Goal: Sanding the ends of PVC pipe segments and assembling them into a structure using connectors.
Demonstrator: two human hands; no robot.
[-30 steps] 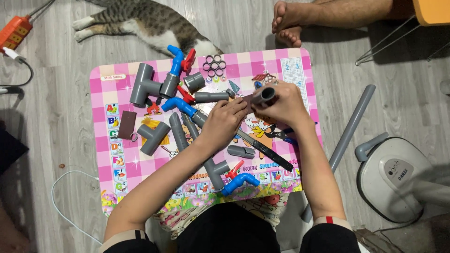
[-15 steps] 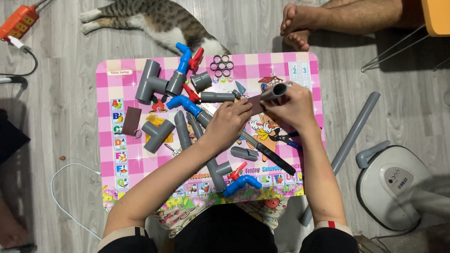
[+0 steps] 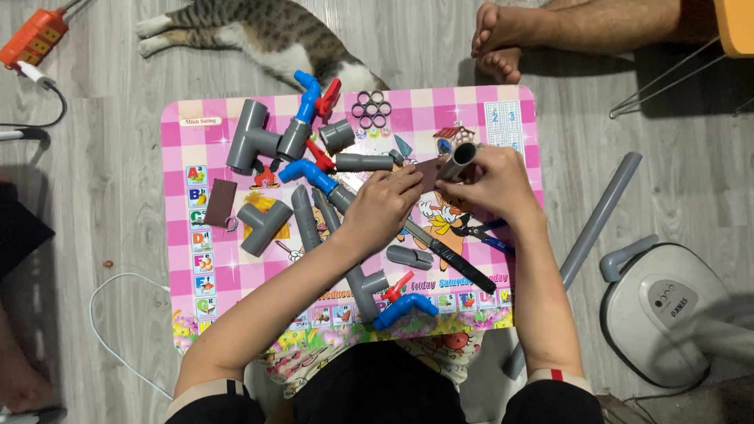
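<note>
In the head view, the right hand sits right of centre in the frame, its grip wrapped around a short grey pipe piece whose open end tilts toward the upper right. The left hand lies just left of it, fingers pinched narrowly on a small brown sheet of sandpaper pressed against the pipe's lower end. Both work above the pink checked tabletop, which is strewn with grey tee fittings, blue elbows and a dark hacksaw blade. A tabby cat lies along the top of the frame. To sand well, I judge the pipe should be held firm and turned steadily while the paper wraps its rim evenly.
</note>
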